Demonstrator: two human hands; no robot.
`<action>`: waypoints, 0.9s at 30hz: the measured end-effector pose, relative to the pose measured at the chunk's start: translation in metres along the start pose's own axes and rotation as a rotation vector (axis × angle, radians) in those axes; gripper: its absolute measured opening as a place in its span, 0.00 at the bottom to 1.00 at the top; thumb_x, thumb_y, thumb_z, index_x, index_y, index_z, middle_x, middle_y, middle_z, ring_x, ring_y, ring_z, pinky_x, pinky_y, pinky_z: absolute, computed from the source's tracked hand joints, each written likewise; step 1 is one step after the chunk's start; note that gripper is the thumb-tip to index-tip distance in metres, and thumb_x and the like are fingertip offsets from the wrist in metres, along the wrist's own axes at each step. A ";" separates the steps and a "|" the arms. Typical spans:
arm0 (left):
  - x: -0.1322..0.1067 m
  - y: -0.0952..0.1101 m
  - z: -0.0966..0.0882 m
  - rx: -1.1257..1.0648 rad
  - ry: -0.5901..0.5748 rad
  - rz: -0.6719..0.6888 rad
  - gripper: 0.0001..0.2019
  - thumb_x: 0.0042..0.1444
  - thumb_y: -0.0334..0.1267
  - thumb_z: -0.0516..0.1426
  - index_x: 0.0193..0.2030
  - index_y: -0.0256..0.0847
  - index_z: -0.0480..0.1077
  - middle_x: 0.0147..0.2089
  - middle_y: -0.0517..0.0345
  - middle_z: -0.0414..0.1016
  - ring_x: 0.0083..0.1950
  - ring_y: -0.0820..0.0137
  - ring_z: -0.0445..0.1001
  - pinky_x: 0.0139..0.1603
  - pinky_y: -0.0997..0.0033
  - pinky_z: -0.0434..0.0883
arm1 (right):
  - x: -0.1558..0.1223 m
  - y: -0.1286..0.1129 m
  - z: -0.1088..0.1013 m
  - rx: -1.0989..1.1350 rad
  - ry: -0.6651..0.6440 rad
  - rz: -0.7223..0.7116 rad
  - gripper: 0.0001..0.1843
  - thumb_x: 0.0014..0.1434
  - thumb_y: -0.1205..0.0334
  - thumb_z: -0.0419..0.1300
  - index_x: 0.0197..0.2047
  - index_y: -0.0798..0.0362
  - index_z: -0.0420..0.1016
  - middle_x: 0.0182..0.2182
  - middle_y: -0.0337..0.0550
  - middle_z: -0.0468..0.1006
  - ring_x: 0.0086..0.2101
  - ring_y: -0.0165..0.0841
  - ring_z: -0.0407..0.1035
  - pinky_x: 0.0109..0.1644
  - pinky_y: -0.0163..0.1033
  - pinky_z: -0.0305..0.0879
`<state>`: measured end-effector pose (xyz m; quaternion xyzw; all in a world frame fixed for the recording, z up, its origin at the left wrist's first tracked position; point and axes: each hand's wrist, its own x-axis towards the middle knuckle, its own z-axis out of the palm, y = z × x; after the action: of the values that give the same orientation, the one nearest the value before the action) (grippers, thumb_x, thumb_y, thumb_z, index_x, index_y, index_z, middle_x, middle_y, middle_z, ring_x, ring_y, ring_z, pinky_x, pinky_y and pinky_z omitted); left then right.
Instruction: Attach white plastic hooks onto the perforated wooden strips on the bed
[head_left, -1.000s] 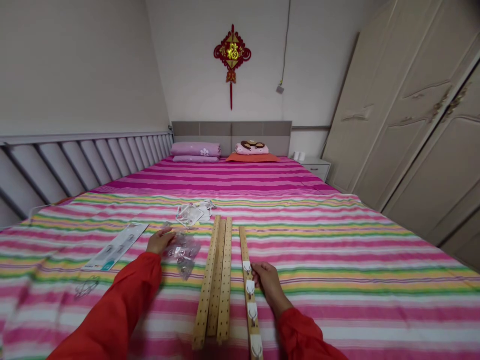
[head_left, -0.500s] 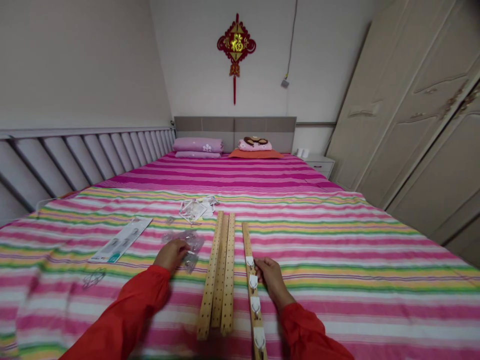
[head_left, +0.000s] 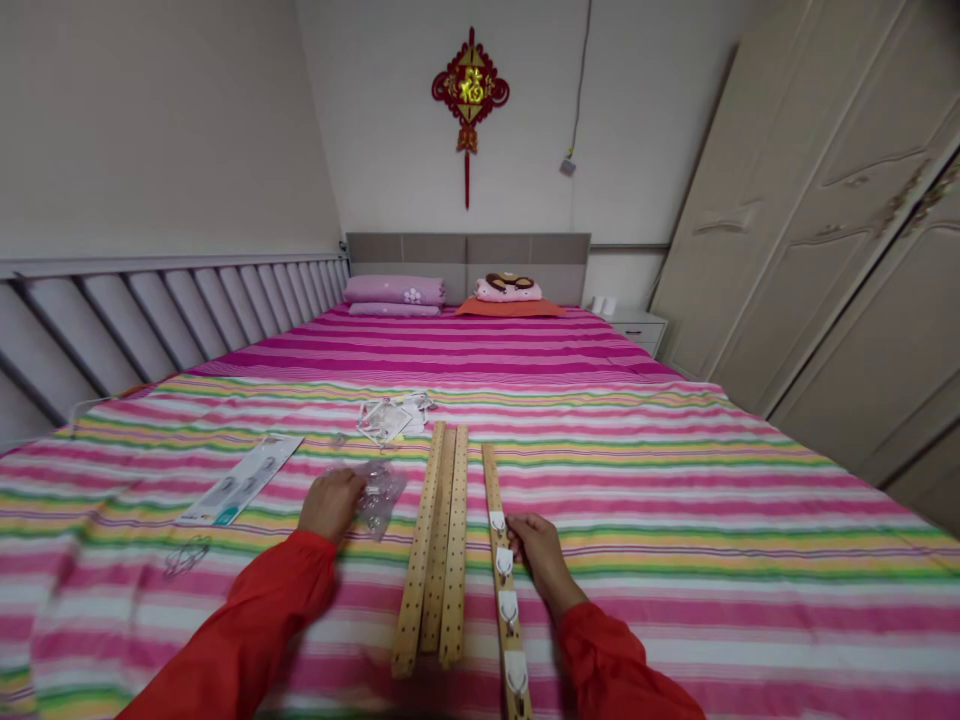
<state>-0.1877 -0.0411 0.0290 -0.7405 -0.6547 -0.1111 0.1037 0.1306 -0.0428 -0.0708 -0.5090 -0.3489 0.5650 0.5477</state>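
My left hand (head_left: 330,504) has its fingers curled on the left edge of a clear plastic bag (head_left: 381,492) with small, hard-to-make-out pieces inside. On the right, a narrow wooden strip (head_left: 492,486) carries several white hooks (head_left: 505,562) along its near part. The fingers of my right hand (head_left: 538,550) are pinched at the strip's right edge, beside the farthest hook; their tips are partly hidden. Between my hands lie three wooden strips (head_left: 428,545) with rows of small holes, side by side.
Left of my left hand are a hook package (head_left: 244,480) and a thin wire-like tangle (head_left: 187,556). White frames and cards (head_left: 390,415) lie beyond the strips. Everything rests on a striped bedspread (head_left: 675,560). A slatted rail (head_left: 172,310) runs along the left.
My left hand has shifted slightly left and back, and the near corner of the plastic bag has swung upward. My right hand stays at the strip with the hooks.
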 end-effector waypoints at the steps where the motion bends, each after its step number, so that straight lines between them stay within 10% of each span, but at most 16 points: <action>1: -0.001 -0.002 -0.001 0.008 0.029 -0.020 0.12 0.53 0.32 0.50 0.31 0.38 0.75 0.36 0.43 0.75 0.41 0.55 0.73 0.40 0.58 0.64 | 0.000 0.000 0.000 0.001 0.001 -0.001 0.16 0.41 0.53 0.64 0.14 0.53 0.67 0.07 0.33 0.66 0.10 0.24 0.55 0.14 0.31 0.49; 8: -0.002 -0.003 0.003 -0.892 0.180 -0.430 0.12 0.45 0.47 0.57 0.29 0.39 0.69 0.29 0.57 0.74 0.33 0.68 0.72 0.36 0.69 0.69 | 0.000 0.001 0.000 0.028 -0.010 -0.006 0.16 0.40 0.53 0.65 0.14 0.53 0.67 0.07 0.33 0.66 0.09 0.24 0.55 0.14 0.31 0.49; 15: -0.012 0.068 -0.003 -1.742 -0.195 -0.653 0.17 0.31 0.39 0.69 0.29 0.36 0.72 0.26 0.61 0.74 0.24 0.79 0.69 0.25 0.81 0.66 | -0.001 0.000 -0.001 0.100 -0.016 -0.017 0.15 0.38 0.53 0.66 0.16 0.54 0.69 0.08 0.33 0.67 0.10 0.24 0.56 0.14 0.31 0.50; 20: -0.011 0.130 0.006 -1.912 -0.411 -0.723 0.09 0.39 0.30 0.67 0.27 0.35 0.72 0.24 0.59 0.74 0.23 0.81 0.70 0.24 0.85 0.66 | -0.004 -0.001 -0.003 0.149 0.037 -0.056 0.16 0.38 0.51 0.66 0.19 0.54 0.68 0.12 0.32 0.67 0.12 0.23 0.56 0.15 0.30 0.49; 27: 0.006 0.175 0.028 -1.816 -0.409 -0.669 0.12 0.35 0.35 0.69 0.26 0.33 0.72 0.19 0.62 0.71 0.20 0.82 0.67 0.20 0.85 0.59 | -0.006 -0.016 -0.001 0.105 0.075 -0.141 0.13 0.40 0.53 0.66 0.20 0.54 0.70 0.11 0.29 0.65 0.14 0.23 0.55 0.17 0.30 0.50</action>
<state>-0.0121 -0.0485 0.0023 -0.3207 -0.5016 -0.4648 -0.6553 0.1346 -0.0465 -0.0545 -0.4748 -0.3330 0.5230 0.6246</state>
